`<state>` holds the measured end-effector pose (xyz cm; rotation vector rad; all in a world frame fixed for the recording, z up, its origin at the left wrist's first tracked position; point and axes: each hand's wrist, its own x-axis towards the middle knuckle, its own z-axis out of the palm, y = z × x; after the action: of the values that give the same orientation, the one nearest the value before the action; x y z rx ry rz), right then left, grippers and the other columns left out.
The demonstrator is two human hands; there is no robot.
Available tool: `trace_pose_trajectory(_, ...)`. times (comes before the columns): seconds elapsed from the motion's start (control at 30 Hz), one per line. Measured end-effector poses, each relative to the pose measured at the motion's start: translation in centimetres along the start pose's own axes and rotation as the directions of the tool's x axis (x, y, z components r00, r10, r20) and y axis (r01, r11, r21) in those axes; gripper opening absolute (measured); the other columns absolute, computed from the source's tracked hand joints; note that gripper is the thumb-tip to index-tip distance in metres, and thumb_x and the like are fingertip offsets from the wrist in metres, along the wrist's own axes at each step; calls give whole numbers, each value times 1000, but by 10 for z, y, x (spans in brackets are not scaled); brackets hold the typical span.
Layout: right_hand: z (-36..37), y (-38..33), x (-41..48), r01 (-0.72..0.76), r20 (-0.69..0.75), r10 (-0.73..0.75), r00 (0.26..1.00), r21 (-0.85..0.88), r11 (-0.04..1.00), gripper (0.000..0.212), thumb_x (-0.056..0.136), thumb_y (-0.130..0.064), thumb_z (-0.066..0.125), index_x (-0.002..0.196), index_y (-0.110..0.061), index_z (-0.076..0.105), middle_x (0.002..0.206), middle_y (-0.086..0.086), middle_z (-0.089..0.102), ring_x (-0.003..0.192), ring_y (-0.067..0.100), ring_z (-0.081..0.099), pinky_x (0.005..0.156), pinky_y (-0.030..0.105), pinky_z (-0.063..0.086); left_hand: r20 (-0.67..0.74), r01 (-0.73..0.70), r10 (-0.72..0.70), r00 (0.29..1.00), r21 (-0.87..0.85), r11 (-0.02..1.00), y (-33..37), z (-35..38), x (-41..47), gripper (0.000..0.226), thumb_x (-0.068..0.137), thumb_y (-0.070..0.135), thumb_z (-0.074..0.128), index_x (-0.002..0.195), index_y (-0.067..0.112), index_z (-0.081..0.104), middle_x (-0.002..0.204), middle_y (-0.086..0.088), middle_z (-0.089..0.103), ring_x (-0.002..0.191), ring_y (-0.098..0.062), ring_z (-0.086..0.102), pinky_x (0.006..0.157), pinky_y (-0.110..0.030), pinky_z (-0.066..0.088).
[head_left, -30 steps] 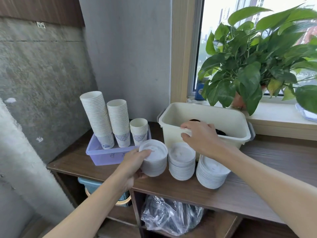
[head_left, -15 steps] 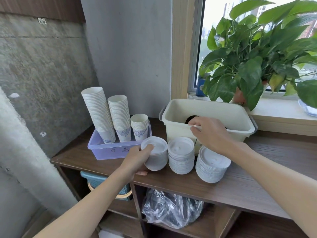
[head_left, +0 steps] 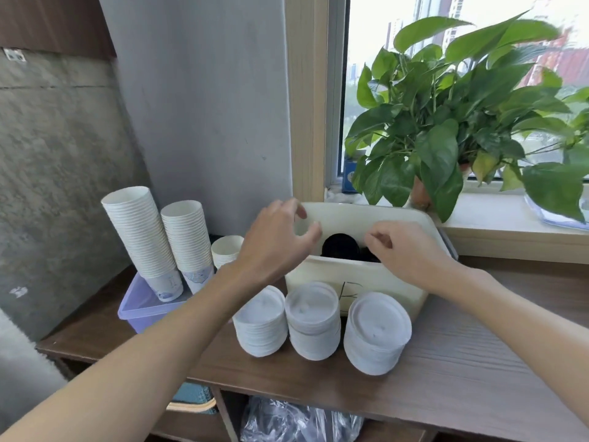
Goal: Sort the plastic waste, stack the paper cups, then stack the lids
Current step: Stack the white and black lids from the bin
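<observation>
black lids [head_left: 341,247]: dark, round and flat, seen low inside the cream bin [head_left: 376,275]; judged the next to be stacked.
relation to grip: the lids lie below and between both hands; the left hand [head_left: 277,240] is a little nearer, its fingertips over the bin's left rim.
left grip: fingers spread and curled, nothing seen held.
right hand [head_left: 404,250]: fingers bent down over the near rim; whether anything is pinched cannot be told.
white lid stacks [head_left: 314,317]: three short columns of thin, glossy discs on the table [head_left: 462,371], touching the bin's front.
paper cups [head_left: 140,231]: ribbed tapering towers, upright in the lilac tray [head_left: 134,311] at left.
beyond: a leafy plant [head_left: 446,122] on the sill.
</observation>
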<state>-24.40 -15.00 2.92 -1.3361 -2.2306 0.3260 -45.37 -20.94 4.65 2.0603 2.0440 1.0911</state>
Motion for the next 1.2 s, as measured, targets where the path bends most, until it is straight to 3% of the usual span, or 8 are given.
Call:
trace_pose_trajectory(0.1,-7,16,19,-66,25,67,997,-16,998,13,95,-22,53,93,-21,67,77,-11,59,79,15,57,72,28,47,150,-62,65,986,-27,998,6,19,37,25,95,38,56,109,18,62,106,-1,61,97,-18,59,88,-41,52)
trace_pose_trajectory(0.2,2,33,45,-132,90,137,986,-58,990,24,95,-21,54,117,-14,62,95,-2,66,88,17,58,69,19,42,306,-81,62,950,49,995,3,41,68,27,94,35,56,115,19,63,108,-1,64,102,-21,60,91,-42,52)
trace_pose_trajectory(0.37,27,45,90,-198,368,232,900,-128,972,55,93,-37,59,136,-7,45,122,8,58,110,25,56,89,30,46,393,-102,24,919,179,979,-17,78,100,31,92,36,61,120,23,62,106,6,62,99,-15,58,85,-29,44)
trace_pose_trajectory(0.53,59,50,116,-124,378,176,909,-158,980,32,85,-34,66,85,-3,59,79,8,61,76,27,59,65,35,45,507,26,-90,857,132,991,-30,99,115,44,94,36,59,134,21,48,104,3,54,98,-19,56,93,-36,50)
trace_pose_trajectory(0.73,79,58,121,-129,328,164,930,-126,984,27,83,-29,70,101,-10,64,94,6,67,87,25,64,80,38,54,537,60,-121,835,129,990,-37,108,119,52,94,26,63,140,21,40,114,-2,61,99,-20,61,86,-36,54)
trace_pose_trajectory(0.93,84,60,122,-142,267,157,951,-72,987,9,82,-21,67,78,-17,61,83,5,65,81,25,62,70,32,50,585,41,-147,798,190,981,-40,111,117,46,93,29,67,134,16,51,123,-4,62,104,-20,61,82,-31,51)
trace_pose_trajectory(1.07,66,55,126,-184,93,173,981,132,974,16,82,-17,68,72,-4,64,64,5,59,60,18,52,61,33,46,487,92,-95,868,30,995,-38,109,119,16,91,19,65,102,8,65,88,-11,73,80,-26,72,74,-43,60)
trace_pose_trajectory(1.2,46,64,122,-231,106,210,972,245,942,42,92,-39,53,63,-9,48,62,9,45,60,21,46,62,33,44,405,182,-120,906,-117,976,-33,104,118,10,93,8,59,102,6,64,81,-14,73,54,-17,70,54,-30,60)
